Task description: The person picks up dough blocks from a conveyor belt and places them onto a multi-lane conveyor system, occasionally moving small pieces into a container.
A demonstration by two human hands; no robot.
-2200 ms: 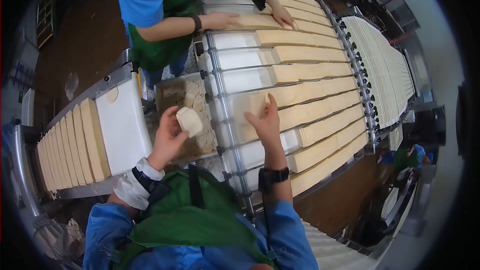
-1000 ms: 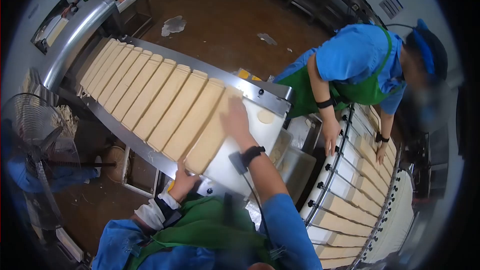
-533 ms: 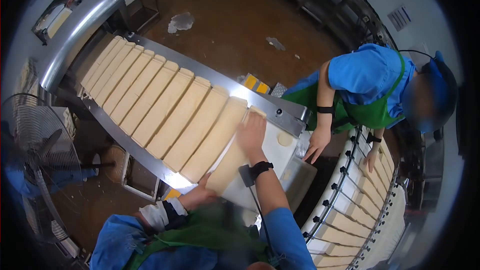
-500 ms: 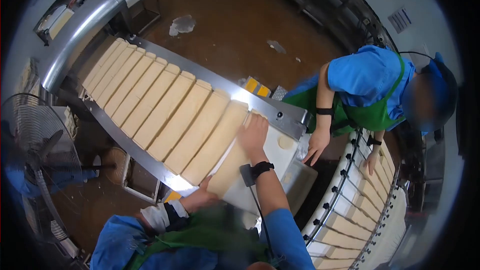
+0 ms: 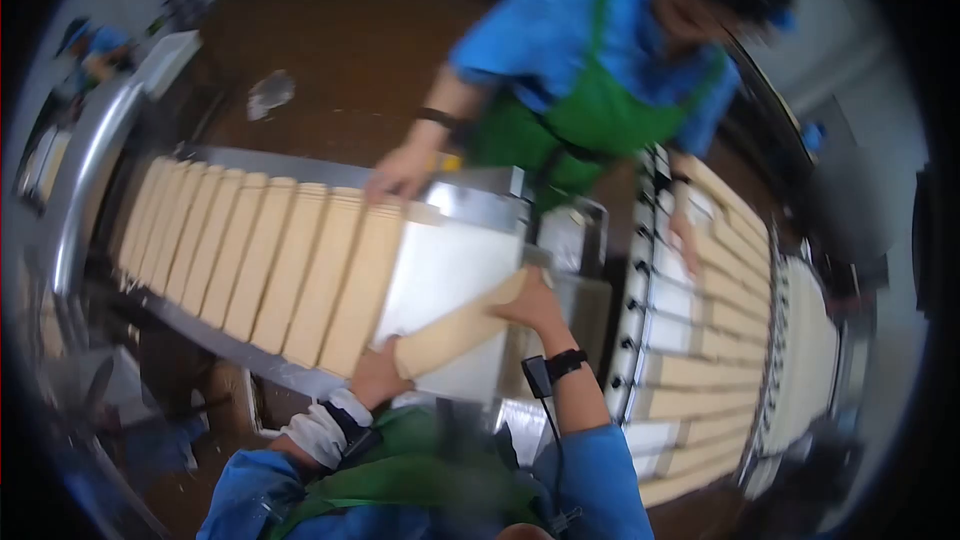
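Observation:
A long, pale stack of dough strips (image 5: 455,330) is held at a slant between my two hands, over the near end of a white conveyor belt (image 5: 450,258). My left hand (image 5: 378,376) grips its lower left end. Around its upper right end my right hand (image 5: 528,302) is closed. Left of them, more dough strips (image 5: 262,265) lie side by side across the belt. A co-worker's hand (image 5: 400,174) is at the far end of the nearest of these.
To the right runs a second conveyor with a black-knobbed rail (image 5: 634,315) and rows of dough pieces (image 5: 705,370). Across the belt leans a co-worker in a green apron (image 5: 620,100). A curved metal cover (image 5: 90,175) spans the belt's left end.
My hands have moved the dough stack right, away from the row on the belt. The co-worker has come closer and put a hand to the row's end. My view has turned.

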